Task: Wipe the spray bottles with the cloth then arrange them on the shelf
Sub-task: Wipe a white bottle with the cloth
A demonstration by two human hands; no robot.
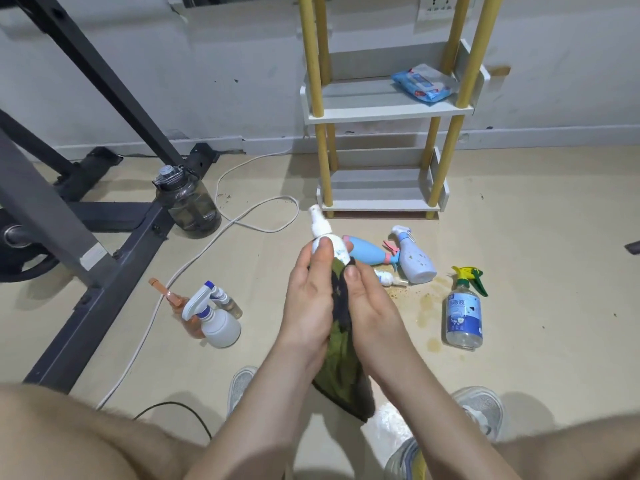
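Hands [308, 299] – left gripping white bottle [329, 245], right [372, 299] pressing cloth [341, 341]

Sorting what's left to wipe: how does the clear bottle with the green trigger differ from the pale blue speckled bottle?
The clear bottle stands upright; the pale blue bottle leans tilted. The clear bottle has a green and yellow trigger and a blue label; the pale blue bottle has a white trigger and dirty specks. Both are on the floor.
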